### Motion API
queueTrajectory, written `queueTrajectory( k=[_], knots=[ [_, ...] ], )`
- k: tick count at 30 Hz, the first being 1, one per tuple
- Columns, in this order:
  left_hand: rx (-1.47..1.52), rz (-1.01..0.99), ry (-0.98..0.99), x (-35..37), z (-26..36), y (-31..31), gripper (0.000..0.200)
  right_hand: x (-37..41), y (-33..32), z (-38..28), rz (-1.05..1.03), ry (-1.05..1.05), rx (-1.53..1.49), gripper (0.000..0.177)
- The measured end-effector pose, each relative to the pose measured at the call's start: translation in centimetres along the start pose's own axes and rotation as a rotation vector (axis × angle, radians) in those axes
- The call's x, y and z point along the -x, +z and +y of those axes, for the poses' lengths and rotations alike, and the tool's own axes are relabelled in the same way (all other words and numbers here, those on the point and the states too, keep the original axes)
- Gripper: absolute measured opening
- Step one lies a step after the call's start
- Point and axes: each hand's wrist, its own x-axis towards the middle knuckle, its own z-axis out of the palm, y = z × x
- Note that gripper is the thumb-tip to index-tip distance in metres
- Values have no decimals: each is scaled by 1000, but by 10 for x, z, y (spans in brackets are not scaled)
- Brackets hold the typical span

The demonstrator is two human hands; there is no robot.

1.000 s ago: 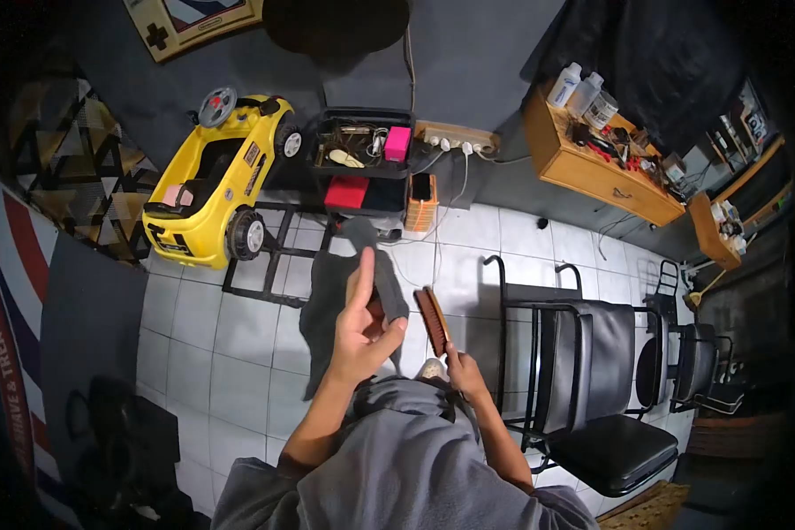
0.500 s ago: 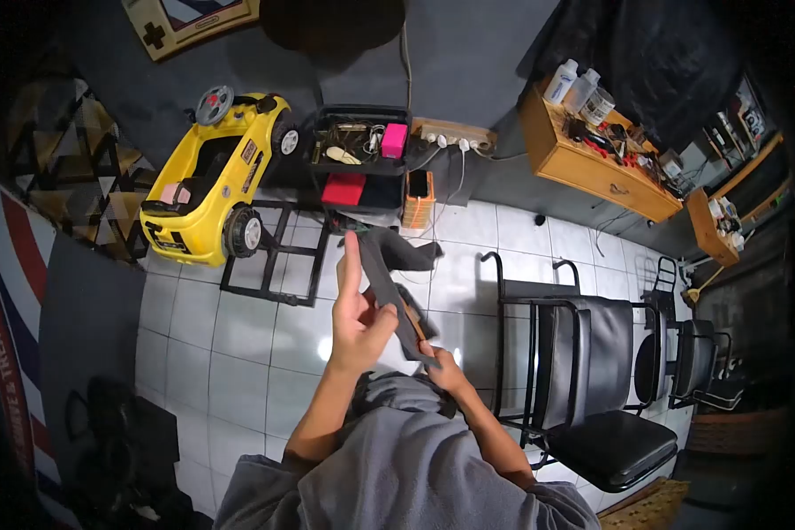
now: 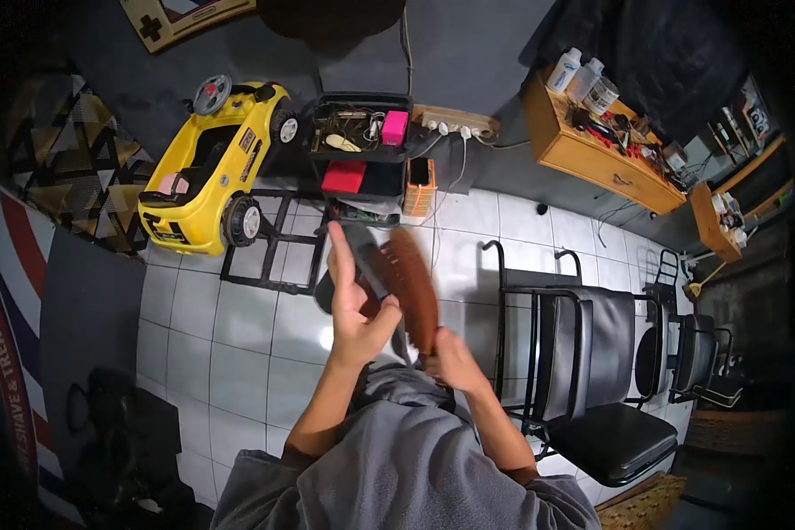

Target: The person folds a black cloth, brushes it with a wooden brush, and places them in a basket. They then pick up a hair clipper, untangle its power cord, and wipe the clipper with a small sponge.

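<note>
My left hand [image 3: 355,318] is in the middle of the view, index finger stretched out, with a dark grey cloth-like strip [image 3: 368,256] between thumb and fingers. Just to its right, my right hand [image 3: 455,360] is closed round the lower end of a brown brush [image 3: 411,287]. The brush stands nearly upright beside the strip, its bristle side towards my left hand, and is blurred by motion. Whether brush and strip touch is unclear. The strip's lower end is partly hidden behind my left thumb and the brush.
Ahead are a yellow toy car [image 3: 208,172], a black metal frame [image 3: 274,287], a black cart [image 3: 362,159] and a power strip [image 3: 468,122]. At the right are a wooden drawer unit [image 3: 601,172] with bottles and tools, and black chairs [image 3: 605,442]. White tiles cover the floor.
The brush has swung up and turned, so more of its brown body shows. The strip's free end no longer spreads to the right. My left hand has barely moved.
</note>
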Motion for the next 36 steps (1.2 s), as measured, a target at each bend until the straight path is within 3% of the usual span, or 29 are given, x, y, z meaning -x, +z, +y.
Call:
queueTrajectory(
  k=[2,4,5,9,12,16,17,20,22,24,25,28,29,32,33,36],
  knots=[
    [-25,-24,35,-5,-3,1,99,-3,12,-4,21,-60,103,54],
    [193,0,-48,-11,3,-1,99,-14,11,28,56,-43,170,53],
    [302,14,-90,-14,5,-4,98,-20,3,38,-31,67,329,56],
    [307,-1,-99,-21,5,-9,97,-22,-10,113,-22,216,566,65],
    [236,61,-68,-15,0,-12,96,-18,-27,131,-55,311,560,68],
    [172,142,-225,-12,11,-11,95,-15,-20,80,216,346,133,64],
    [146,169,-239,-11,11,-10,95,-12,-15,43,252,247,103,58],
    [59,258,-120,-9,-1,1,95,-2,-8,3,153,208,-376,54],
    [52,310,-70,-9,-1,8,95,1,3,6,111,48,-228,47],
    [80,380,-43,-11,9,19,94,-3,11,-2,-58,-27,-68,45],
    [126,386,-38,-10,12,19,94,-10,19,16,32,-57,-40,47],
    [253,363,-8,-14,20,15,94,-25,8,66,-30,24,364,53],
    [229,347,-23,-12,20,8,94,-27,0,97,-69,177,411,60],
    [166,377,-54,-8,24,0,93,-19,-20,167,16,176,856,66],
    [102,381,-73,-1,22,-5,93,-18,-28,154,11,327,805,70],
    [-2,419,-97,19,-4,-7,87,-9,-26,96,185,409,424,71]
  ],
)
